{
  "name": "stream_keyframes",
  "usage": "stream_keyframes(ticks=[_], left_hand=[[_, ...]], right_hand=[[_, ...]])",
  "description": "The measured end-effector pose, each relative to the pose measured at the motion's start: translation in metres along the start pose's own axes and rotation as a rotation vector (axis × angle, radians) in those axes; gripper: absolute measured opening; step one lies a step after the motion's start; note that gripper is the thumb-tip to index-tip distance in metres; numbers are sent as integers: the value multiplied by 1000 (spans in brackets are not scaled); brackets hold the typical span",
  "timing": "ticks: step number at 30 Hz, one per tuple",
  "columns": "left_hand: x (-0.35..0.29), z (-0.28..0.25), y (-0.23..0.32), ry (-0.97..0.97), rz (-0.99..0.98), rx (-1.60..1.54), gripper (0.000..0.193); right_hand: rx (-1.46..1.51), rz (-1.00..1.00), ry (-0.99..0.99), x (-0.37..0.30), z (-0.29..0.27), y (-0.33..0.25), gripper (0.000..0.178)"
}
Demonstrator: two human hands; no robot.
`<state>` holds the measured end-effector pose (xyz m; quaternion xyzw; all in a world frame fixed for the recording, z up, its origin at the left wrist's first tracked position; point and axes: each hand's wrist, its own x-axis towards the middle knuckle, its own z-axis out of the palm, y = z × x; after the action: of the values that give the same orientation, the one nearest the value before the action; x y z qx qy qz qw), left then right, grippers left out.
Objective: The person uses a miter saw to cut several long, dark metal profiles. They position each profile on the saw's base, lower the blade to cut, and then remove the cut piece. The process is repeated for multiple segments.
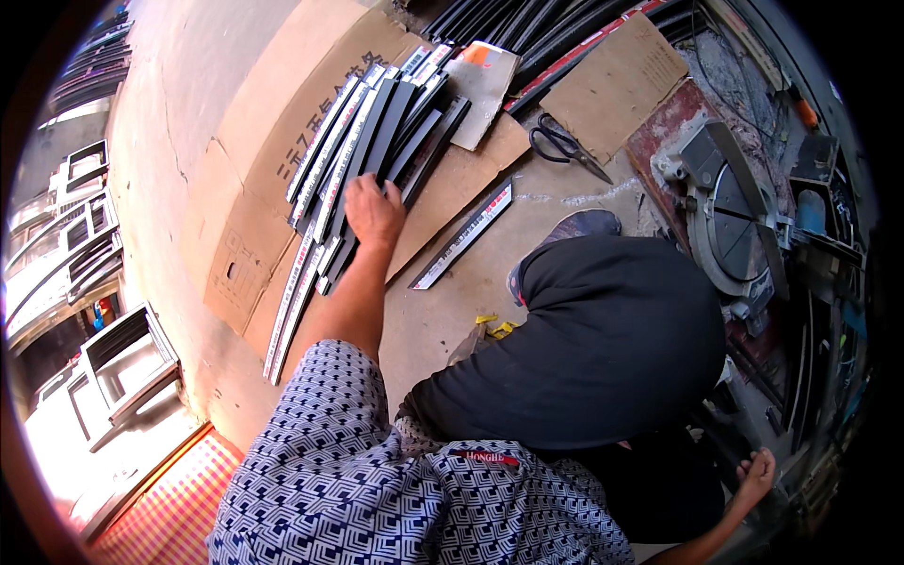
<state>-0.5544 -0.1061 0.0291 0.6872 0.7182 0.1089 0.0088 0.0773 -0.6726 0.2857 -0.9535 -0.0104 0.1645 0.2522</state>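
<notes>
My left hand (375,212) rests on a pile of long, narrow frame profiles, its fingers curled on one dark profile strip (379,141). Several strips in the pile carry white printed film; others show bare dark faces. Beside the pile, one cut profile piece (463,235) with an angled end lies alone on the concrete. At the lower right, away from the pile, my right hand (756,474) is closed; whatever its fingers may hold is hidden.
Flattened cardboard (240,179) lies under the pile. Black-handled scissors (570,149) sit beside a cardboard sheet (617,80). A round-based cutting machine (730,221) stands at the right. Metal frames (127,363) are at the left, dark profiles (556,42) at the far side.
</notes>
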Motion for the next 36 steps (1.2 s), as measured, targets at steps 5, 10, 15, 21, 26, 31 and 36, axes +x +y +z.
stream_keyframes(ticks=[5,10,15,21,26,31,36], left_hand=[[51,3,-40,-188,-179,155,47],[61,6,-46,-332,-262,137,49],[72,0,-54,-388,-253,55,52],[70,8,-64,-423,-259,38,51],[59,12,-71,-397,-228,-72,40],[46,11,-65,-276,-348,-135,31],[41,2,-56,-211,-321,-286,27]], right_hand=[[15,26,-10,1,-1,7,32],[0,31,-14,-3,-4,9,31],[-31,57,5,-4,-3,12,30],[-61,39,-9,-5,3,6,30],[-47,32,-29,-4,0,10,28],[-22,33,-33,-5,-1,13,26],[-8,29,-38,-13,3,8,26]])
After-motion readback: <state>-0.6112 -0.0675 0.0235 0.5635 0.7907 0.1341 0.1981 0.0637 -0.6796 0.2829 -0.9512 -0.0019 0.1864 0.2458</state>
